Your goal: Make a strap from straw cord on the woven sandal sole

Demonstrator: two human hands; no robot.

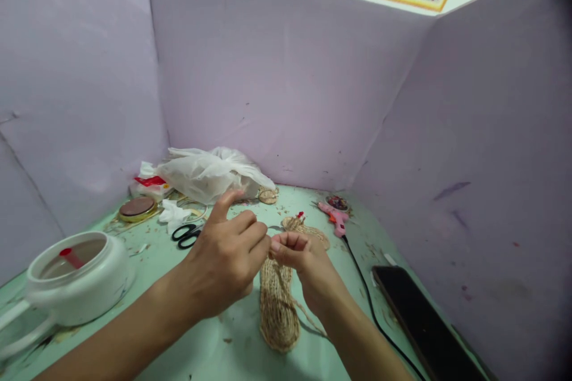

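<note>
Over the table, an elongated, sole-shaped coil of jute twine (279,309) hangs or lies below my two hands, its upper end hidden by the fingers. A loose strand of twine trails from it toward the lower right, under my right wrist. My right hand (306,262) is closed, with thumb and fingertips pinched at the top of the coil on a bit of twine. My left hand (236,250) meets it there; its index finger stretches up and away while the other fingers are curled. What those curled fingers hold is hidden.
A second jute piece (308,229) with a red bit lies behind. Right: a pink glue gun (337,219) with black cord, and a phone (424,315). Left: black-handled scissors (185,236), white pot (84,286), round tin (137,208), plastic bag (210,172). Purple panels (286,83) enclose the table.
</note>
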